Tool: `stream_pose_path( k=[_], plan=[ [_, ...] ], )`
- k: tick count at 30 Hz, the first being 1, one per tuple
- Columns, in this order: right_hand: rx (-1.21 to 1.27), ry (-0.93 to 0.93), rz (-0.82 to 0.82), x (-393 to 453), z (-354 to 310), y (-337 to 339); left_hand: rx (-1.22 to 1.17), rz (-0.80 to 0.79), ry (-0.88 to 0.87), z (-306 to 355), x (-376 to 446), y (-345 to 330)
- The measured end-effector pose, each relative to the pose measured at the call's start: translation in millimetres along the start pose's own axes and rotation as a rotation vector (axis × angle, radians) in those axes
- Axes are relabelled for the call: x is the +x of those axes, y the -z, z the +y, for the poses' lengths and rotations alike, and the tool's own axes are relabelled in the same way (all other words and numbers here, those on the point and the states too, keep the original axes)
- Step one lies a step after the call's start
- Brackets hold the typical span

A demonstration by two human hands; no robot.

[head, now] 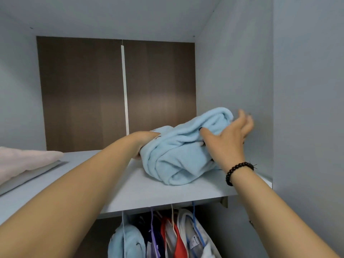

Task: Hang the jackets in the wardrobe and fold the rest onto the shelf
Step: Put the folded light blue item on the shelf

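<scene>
Both hands steady the blue bundle (178,151) on the shelf (149,190): left hand (144,144) grips at nine o'clock, right hand (229,135) fingers spread at three.

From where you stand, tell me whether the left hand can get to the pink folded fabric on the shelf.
Probably yes. The left hand is on the light blue garment, and only bare shelf lies between it and the pink folded fabric further left.
</scene>
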State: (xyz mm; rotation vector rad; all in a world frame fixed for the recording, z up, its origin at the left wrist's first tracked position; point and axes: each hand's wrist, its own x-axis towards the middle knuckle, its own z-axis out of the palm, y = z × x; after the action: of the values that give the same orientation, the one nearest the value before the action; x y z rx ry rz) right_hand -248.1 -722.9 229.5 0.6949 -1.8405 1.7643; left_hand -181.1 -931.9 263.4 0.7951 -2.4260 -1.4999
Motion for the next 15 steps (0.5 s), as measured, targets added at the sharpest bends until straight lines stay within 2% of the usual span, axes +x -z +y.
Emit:
stream_pose_path(
  k=[2, 4, 5, 6, 8, 9, 11, 15],
  plan=[
    [-0.128, 0.204, 0.092, 7, -8, 8, 0.125, 0.087, 0.005, 12, -9, -2],
    [-0.25, 0.375, 0.04, 16, -18, 11, 0.242, 0.222, -0.038, 25, -13, -5],
    [-0.304, 0.425, -0.026, 22, -22, 9, 0.282, 0.211, -0.056, 30, -17, -7],
    [-0.386, 0.445, -0.102, 27, -24, 4, 0.321, 0.131, -0.093, 34, -19, -13],
    [-0.648, 0.371, -0.291, 37, -21, -6, 0.405, -0.008, -0.199, 28, -16, -30],
    [-0.784, 0.28, -0.409, 39, -16, -10, 0.466, 0.022, -0.222, 21, -11, -38],
    [-0.924, 0.121, -0.574, 36, 0, -13, 0.508, 0.174, -0.15, 8, 0, -49],
    [-0.905, 0.093, -0.534, 30, 24, -12, 0.475, 0.223, -0.116, 3, 11, -57]
  ],
)
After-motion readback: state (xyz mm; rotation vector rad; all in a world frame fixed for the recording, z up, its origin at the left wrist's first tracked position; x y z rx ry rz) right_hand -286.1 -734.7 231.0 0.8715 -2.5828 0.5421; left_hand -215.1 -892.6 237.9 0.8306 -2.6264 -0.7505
